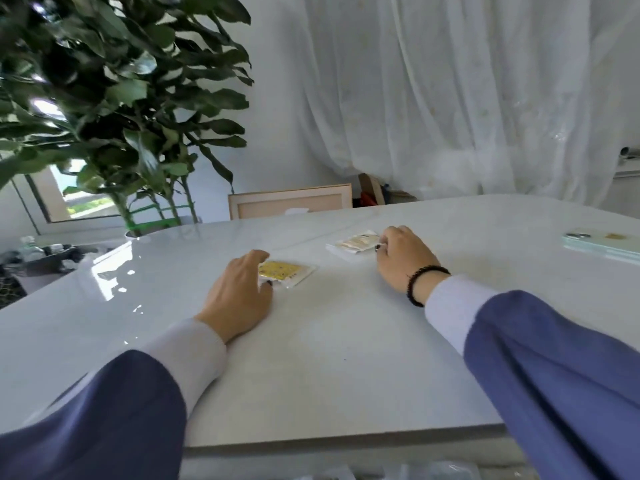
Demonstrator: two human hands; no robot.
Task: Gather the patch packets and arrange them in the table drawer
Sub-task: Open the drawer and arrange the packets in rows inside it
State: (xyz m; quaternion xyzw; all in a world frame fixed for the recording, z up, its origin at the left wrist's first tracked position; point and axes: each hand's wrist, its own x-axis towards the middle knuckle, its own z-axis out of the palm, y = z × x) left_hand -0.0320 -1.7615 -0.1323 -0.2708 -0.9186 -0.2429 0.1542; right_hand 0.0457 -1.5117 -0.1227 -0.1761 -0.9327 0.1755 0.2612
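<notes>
A yellow patch packet [289, 271] in clear wrap lies flat on the white table [329, 358]. My left hand [239, 296] pinches its left end between thumb and fingers. A pale beige patch packet [356, 243] lies farther back to the right. My right hand [403, 259], with a dark bead bracelet on the wrist, pinches that packet's right edge. Below the table's near edge a strip of an open drawer [398, 471] shows, with clear-wrapped things inside that are too blurred to name.
A pale green phone [602, 242] lies at the table's far right. A large leafy plant [114, 98] stands behind the left end. A wooden chair back [291, 202] and white curtains are beyond the far edge.
</notes>
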